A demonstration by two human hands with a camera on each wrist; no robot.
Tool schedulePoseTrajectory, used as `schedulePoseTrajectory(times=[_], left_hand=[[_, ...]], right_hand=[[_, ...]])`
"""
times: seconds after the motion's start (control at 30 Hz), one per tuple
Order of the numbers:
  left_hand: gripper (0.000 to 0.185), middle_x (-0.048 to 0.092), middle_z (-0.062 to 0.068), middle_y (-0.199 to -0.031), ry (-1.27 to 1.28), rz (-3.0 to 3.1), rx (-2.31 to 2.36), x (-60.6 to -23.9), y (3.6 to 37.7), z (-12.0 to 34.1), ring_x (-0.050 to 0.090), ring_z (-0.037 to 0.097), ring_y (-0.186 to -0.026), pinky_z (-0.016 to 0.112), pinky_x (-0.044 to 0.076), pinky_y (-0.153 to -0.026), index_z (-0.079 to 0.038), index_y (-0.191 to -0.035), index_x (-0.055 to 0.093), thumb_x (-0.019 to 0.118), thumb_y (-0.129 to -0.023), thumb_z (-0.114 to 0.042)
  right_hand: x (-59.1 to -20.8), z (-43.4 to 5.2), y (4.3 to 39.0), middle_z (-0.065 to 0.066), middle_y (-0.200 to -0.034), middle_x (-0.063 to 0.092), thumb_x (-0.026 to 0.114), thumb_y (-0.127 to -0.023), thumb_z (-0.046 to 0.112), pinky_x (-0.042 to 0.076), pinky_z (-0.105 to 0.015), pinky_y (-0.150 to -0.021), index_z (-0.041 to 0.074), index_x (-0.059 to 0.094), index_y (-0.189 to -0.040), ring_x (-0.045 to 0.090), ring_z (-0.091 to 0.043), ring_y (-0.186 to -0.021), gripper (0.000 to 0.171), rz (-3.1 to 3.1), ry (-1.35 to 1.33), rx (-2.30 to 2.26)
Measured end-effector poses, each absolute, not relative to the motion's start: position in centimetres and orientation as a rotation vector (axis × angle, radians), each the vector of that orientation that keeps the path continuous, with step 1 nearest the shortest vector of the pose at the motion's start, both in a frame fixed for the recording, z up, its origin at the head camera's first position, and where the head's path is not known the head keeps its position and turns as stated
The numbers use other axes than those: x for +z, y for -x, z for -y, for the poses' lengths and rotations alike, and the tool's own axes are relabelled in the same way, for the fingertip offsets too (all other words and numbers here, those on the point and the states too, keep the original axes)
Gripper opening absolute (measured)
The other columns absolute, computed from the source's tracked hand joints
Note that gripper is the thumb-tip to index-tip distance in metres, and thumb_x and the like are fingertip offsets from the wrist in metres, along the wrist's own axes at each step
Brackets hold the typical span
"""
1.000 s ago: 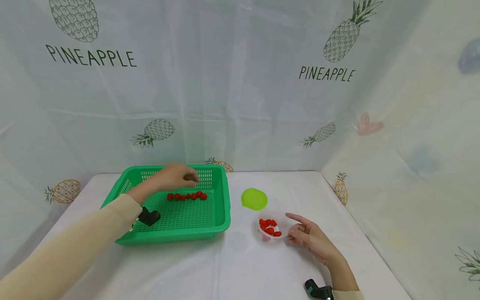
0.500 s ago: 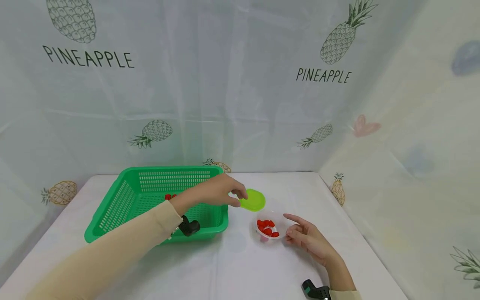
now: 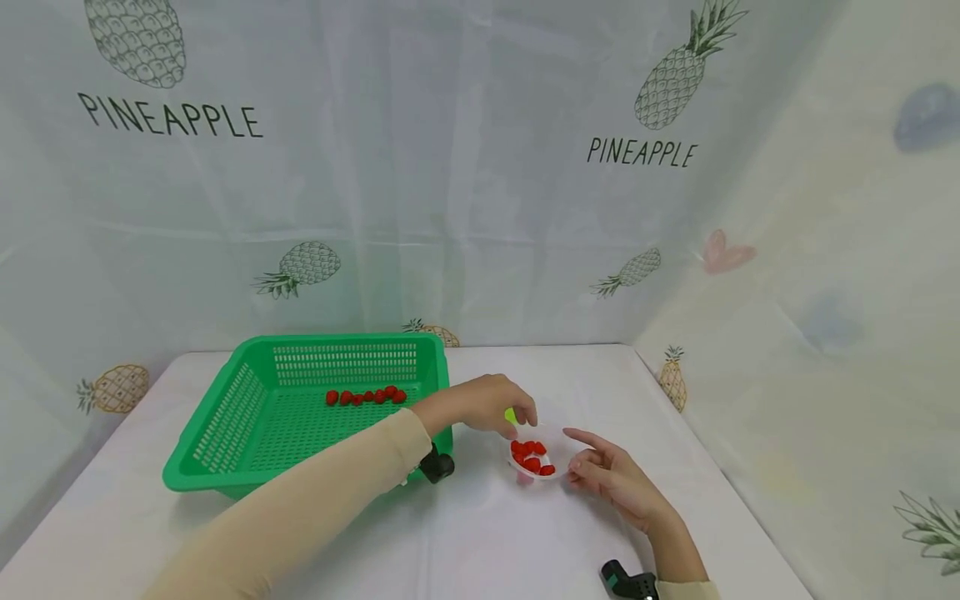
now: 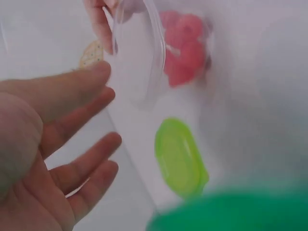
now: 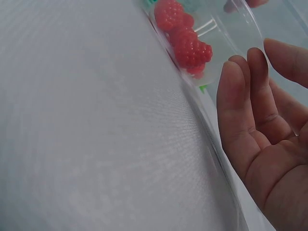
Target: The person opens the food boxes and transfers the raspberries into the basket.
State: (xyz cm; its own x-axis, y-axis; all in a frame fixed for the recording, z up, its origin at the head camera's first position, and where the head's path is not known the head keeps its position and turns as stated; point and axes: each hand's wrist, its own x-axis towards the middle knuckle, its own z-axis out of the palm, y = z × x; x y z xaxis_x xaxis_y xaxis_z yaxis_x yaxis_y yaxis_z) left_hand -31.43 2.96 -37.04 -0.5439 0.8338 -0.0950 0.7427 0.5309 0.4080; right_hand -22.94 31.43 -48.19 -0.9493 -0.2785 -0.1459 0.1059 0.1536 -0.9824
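My left hand reaches over the near side of the green lid, fingers spread and nothing between them in the left wrist view. It stands close to the left rim of a clear plastic tub. Several red raspberries lie inside that tub, which looks tilted. On the tub's right side, my right hand has its index fingertip at the rim and the other fingers loosely bent beside the wall. The lid is mostly hidden behind the left hand in the head view.
A green mesh basket stands on the left of the white-covered table, with a row of several raspberries on its floor. The left forearm crosses over its front right corner. A pineapple-print curtain hangs behind.
My left hand has moved right, from above the raspberries in the basket, past its rim and over the lid to the tub. The right hand stays beside the tub.
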Motion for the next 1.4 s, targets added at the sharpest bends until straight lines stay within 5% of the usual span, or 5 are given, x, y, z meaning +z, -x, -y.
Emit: schedulePoseTrajectory(times=[0.63, 1.4], left_hand=[[0.022, 0.076, -0.007, -0.105, -1.238, -2.473, 0.399, -40.1, 31.1, -6.5, 0.060, 0.005, -0.093, 0.020, 0.051, -0.079, -0.019, -0.112, 0.080, 0.077, -0.095, -0.006], [0.014, 0.072, -0.014, -0.094, -1.255, -2.524, 0.291, -42.5, 30.9, -7.5, 0.058, 0.003, -0.087, 0.017, 0.049, -0.079, -0.024, -0.104, 0.082, 0.079, -0.096, -0.013]], right_hand=[[-48.4, -31.8, 23.0, -0.009, -0.108, 0.068, 0.068, -0.105, 0.015, 0.060, -0.032, -0.095, 0.003, 0.034, -0.164, 0.072, -0.022, -0.101, 0.069, -2.123, 0.179, -1.886], [-48.2, -31.6, 23.0, -0.006, -0.106, 0.068, 0.067, -0.106, 0.015, 0.060, -0.032, -0.096, 0.001, 0.032, -0.164, 0.072, -0.021, -0.099, 0.069, -2.105, 0.216, -1.898]])
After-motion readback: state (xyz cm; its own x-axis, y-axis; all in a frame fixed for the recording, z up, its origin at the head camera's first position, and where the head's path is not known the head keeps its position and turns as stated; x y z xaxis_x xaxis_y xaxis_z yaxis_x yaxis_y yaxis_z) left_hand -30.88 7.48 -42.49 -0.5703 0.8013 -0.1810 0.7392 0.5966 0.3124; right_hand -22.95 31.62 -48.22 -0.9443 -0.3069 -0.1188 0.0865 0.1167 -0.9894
